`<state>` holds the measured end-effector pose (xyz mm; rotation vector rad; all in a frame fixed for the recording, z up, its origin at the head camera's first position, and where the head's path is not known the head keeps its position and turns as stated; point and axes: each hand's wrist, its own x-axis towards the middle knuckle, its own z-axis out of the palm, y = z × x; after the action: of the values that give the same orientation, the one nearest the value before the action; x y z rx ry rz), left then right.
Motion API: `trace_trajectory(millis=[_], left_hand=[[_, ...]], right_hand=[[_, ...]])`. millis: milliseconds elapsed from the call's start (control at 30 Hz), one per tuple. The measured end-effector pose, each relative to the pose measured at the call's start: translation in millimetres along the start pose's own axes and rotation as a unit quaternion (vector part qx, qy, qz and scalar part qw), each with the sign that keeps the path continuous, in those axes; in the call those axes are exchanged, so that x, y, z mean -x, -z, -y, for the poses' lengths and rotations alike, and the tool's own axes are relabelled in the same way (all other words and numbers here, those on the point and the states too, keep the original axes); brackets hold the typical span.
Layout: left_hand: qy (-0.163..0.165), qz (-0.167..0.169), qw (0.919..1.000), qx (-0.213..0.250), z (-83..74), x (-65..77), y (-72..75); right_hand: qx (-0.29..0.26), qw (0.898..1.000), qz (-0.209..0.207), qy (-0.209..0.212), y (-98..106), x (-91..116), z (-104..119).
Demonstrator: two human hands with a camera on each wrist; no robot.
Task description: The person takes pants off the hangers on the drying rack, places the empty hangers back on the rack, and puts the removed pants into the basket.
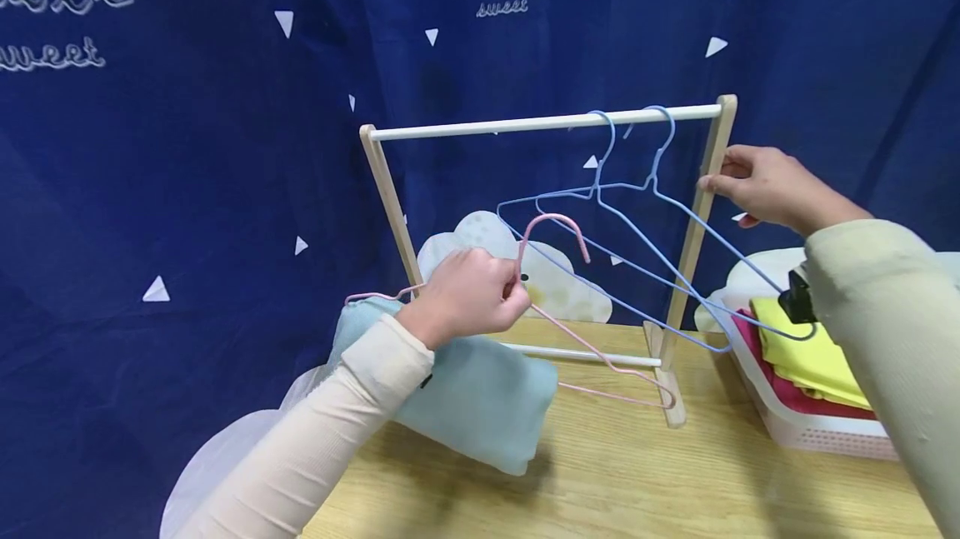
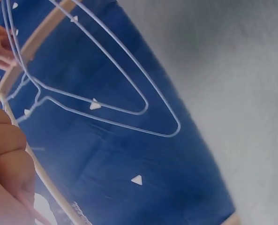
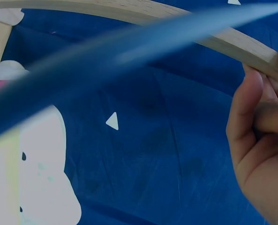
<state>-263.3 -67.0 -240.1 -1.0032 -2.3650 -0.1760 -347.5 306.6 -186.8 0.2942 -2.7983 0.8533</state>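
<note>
My left hand [image 1: 476, 293] grips a pink clothes hanger [image 1: 558, 322] just below its hook. A folded light blue cloth [image 1: 480, 406] hangs over the hanger's bar, in front of the rack. In the left wrist view the cloth [image 2: 232, 84] fills the right side. With thumb and fingers, my right hand [image 1: 772, 185] holds the right wooden post [image 1: 697, 222] of a small clothes rack. The right wrist view shows those fingers at the post [image 3: 251, 44]. Two blue hangers, a nearer one [image 1: 637, 235] and one behind it [image 1: 720, 235], hang from the white rail [image 1: 480, 129].
A pink and white basket [image 1: 832, 437] with folded yellow cloth [image 1: 813, 356] and dark pink cloth [image 1: 795, 393] stands right of the rack on the wooden table [image 1: 600, 481]. A blue curtain [image 1: 187, 189] hangs behind. The blue hangers reach out towards my right forearm.
</note>
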Motion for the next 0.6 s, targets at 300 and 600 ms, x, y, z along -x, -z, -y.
trace_trajectory(millis=[300, 600], left_hand=[[-0.007, 0.04, 0.9963, -0.076, -24.8, -19.8, -10.1], [0.007, 0.047, 0.9945, -0.093, -29.9, -18.4, -23.9]], right_hand=[[-0.001, 1.0, 0.004, -0.008, 2, 1, 1], [0.0, 1.0, 0.005, -0.009, 1, 1, 0]])
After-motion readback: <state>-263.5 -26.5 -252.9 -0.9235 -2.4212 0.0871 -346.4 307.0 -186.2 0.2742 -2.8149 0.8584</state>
